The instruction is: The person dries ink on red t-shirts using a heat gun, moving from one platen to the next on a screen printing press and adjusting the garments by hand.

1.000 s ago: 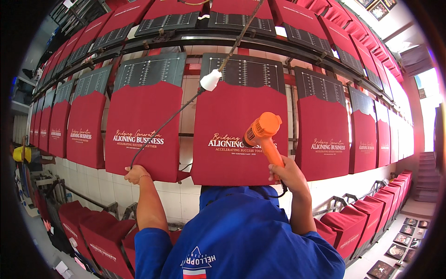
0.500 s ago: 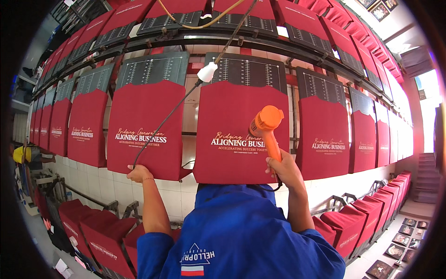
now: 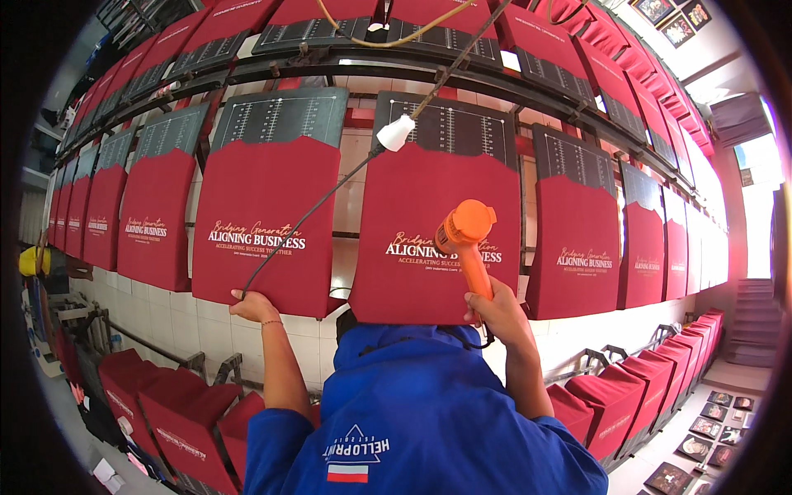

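My right hand [image 3: 501, 315] is closed round the handle of an orange heat gun [image 3: 472, 262]. The gun's round head hangs in front of the white and gold print on a dark red shirt [image 3: 412, 293], hiding part of the lettering. That shirt is stretched over a black board [image 3: 445, 124] with white scale marks. Off to the left, my left hand [image 3: 256, 307] pinches a black cable [image 3: 318, 206] by the lower edge of the neighbouring red shirt [image 3: 260, 280]. Upward the cable runs to a white plug connector [image 3: 395, 133], which hangs over the gap between the two boards.
More printed red shirts on boards [image 3: 576, 280] continue the row to both sides. Beyond a dark metal rail [image 3: 363, 66] stands another row, with a yellowish cable [image 3: 396, 41] hanging over it. Behind me is a further row of red-covered boards [image 3: 615, 396]. Framed pictures [image 3: 693, 448] lie lower right.
The heat gun has shifted left across the print, now covering its middle instead of its right part. My left hand still holds the cable. The whole view has shifted slightly.
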Motion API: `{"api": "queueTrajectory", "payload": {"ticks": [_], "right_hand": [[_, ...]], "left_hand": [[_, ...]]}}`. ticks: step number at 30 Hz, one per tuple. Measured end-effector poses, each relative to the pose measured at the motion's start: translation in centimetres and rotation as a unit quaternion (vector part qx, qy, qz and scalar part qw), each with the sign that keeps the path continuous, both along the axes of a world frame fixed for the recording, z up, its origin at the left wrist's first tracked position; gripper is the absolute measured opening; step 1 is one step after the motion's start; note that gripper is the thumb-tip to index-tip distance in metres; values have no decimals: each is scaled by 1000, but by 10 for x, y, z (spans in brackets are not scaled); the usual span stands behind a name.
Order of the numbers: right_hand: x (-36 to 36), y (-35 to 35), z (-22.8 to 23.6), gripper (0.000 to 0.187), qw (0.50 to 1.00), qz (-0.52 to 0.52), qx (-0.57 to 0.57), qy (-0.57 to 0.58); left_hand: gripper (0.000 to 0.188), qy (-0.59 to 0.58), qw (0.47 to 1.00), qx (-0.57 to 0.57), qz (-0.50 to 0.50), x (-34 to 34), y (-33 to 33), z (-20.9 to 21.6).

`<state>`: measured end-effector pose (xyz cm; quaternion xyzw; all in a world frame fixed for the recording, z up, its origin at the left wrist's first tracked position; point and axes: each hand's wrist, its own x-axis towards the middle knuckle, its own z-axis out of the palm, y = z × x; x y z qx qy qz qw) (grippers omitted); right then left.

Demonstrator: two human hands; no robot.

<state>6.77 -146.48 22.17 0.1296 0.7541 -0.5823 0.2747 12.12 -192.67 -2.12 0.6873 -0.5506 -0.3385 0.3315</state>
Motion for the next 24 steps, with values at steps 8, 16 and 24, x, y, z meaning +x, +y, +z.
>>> {"api": "queueTrajectory", "payload": {"ticks": [8,16,24], "right_hand": [[-3,-3,3,24,999,-7,37,-10],[-4,-7,-2,23,1000,-5,8,-8],[-6,-15,-1,25,1000,5,-14,-14]], "left_hand": [[65,-291,934,-131,-163,43,-11,20],[16,-225,875,-259,-341,55,-27,48],[18,-183,869,-195,-416,21,-1,56]]}}
